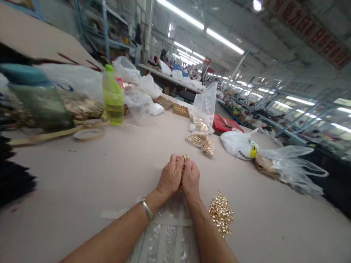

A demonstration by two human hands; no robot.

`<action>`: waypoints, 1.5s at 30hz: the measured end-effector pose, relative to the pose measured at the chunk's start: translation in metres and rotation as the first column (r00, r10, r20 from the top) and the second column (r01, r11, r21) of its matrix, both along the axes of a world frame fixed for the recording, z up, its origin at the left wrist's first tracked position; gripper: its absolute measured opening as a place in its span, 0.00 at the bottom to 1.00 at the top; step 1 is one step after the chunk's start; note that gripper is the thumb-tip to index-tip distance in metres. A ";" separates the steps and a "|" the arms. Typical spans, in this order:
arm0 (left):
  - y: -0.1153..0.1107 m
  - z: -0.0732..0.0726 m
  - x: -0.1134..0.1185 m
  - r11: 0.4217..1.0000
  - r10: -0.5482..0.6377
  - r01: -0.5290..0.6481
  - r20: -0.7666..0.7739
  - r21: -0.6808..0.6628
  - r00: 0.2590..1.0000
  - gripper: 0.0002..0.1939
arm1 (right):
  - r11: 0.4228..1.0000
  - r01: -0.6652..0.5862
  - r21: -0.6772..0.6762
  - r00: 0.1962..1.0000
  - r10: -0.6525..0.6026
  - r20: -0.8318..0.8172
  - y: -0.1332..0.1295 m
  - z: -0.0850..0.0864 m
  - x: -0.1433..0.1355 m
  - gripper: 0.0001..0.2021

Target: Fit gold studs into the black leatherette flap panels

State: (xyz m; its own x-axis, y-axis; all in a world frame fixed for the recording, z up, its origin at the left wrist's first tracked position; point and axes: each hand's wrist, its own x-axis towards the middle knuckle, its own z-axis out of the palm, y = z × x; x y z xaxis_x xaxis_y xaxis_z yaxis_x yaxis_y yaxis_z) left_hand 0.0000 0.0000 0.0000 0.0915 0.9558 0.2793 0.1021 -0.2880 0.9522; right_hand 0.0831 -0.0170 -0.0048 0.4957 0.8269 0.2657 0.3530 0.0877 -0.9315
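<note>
My left hand (171, 176), with a silver bangle on the wrist, and my right hand (191, 179) are side by side over the table. Their fingers are curled in around small gold-coloured metal pieces (181, 185), which show in the narrow gap between them and just past the fingertips. Whether a bag encloses these pieces I cannot tell. A loose pile of shiny gold-coloured pieces (221, 214) lies to the right of my right forearm. Below my wrists is a flat clear plastic sheet with pale strips (170, 239).
Bags of gold beads (197, 139) lie ahead, near a cardboard box (180, 110) of gold pieces. White plastic bags (237, 144) and a red bag (226, 124) are at right. To the left stand a yellow-green bottle (113, 98), a large jar (38, 98) and a tape ring (89, 135).
</note>
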 end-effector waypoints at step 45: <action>0.012 0.001 -0.002 0.978 0.166 -0.161 0.021 -0.131 0.986 0.14 | 0.988 -0.124 0.088 0.986 0.113 0.126 -0.013 -0.002 -0.014 0.19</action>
